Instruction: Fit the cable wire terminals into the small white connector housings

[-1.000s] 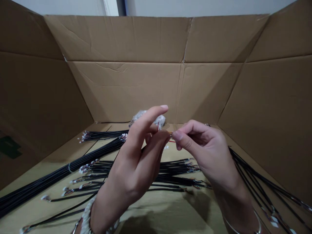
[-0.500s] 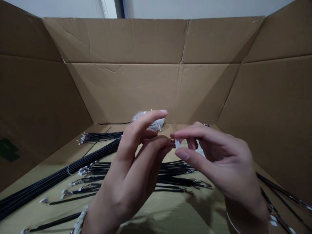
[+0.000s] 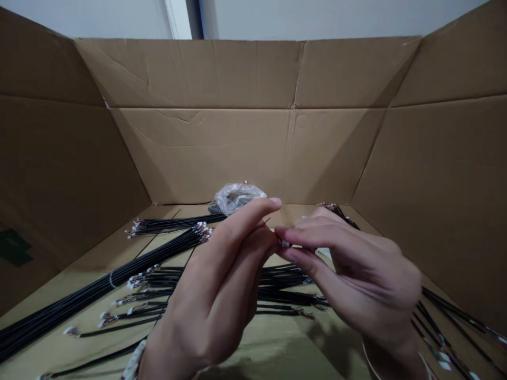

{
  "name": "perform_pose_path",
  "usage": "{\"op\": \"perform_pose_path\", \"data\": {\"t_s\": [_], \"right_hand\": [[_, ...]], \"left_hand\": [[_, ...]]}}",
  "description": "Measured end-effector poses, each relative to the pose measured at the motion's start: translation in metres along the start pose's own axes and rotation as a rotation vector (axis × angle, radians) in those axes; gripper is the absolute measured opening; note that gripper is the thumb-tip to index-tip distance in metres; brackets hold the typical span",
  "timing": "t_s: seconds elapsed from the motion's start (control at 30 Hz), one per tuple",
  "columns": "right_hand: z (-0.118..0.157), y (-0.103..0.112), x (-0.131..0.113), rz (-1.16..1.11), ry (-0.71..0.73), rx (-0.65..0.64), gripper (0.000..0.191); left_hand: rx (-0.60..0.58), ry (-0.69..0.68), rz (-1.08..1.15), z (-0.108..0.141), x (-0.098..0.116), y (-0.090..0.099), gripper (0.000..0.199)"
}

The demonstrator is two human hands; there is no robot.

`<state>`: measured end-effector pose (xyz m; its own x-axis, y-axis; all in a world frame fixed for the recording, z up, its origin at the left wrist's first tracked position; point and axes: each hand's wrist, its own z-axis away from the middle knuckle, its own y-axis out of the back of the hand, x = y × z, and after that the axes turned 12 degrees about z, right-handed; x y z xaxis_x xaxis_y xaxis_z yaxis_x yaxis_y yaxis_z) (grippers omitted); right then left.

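In the middle of the head view, my two hands meet at the fingertips. My right hand point(image 3: 356, 274) pinches a small white connector point(image 3: 284, 243) between thumb and forefinger, which cover most of it. My left hand point(image 3: 217, 295) is closed just to the connector's left, its fingertips touching or nearly touching those of the right. A thin wire point(image 3: 266, 219) sticks up past the left fingers, with its forefinger stretched above. The rest of what the left hand grips is hidden behind its back.
Rows of black cables point(image 3: 281, 295) with white plugs lie below and behind my hands. A tied cable bundle point(image 3: 114, 277) runs along the left. A clear plastic bag point(image 3: 237, 198) sits at the back. More cables point(image 3: 455, 311) lie right. Cardboard walls point(image 3: 198, 153) enclose the surface.
My right thumb and forefinger have closed over the white connector, which showed more openly before. The left fingers have drawn closer together, and the left hand has shifted slightly right and down.
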<state>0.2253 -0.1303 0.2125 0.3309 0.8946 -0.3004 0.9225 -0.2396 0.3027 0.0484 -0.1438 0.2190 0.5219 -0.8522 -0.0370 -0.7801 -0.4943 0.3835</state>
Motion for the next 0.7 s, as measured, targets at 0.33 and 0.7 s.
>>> {"op": "perform_pose_path", "data": {"t_s": [0.33, 0.7], "right_hand": [[0.0008, 0.0057, -0.0007, -0.146, -0.242, -0.118, 0.034], [-0.001, -0.0012, 0.0046, -0.096, -0.068, -0.042, 0.029]], "left_hand": [[0.029, 0.073, -0.036, 0.0069, 0.0039, 0.005, 0.018], [0.012, 0.048, -0.057, 0.0077, 0.0015, 0.0067, 0.022]]}}
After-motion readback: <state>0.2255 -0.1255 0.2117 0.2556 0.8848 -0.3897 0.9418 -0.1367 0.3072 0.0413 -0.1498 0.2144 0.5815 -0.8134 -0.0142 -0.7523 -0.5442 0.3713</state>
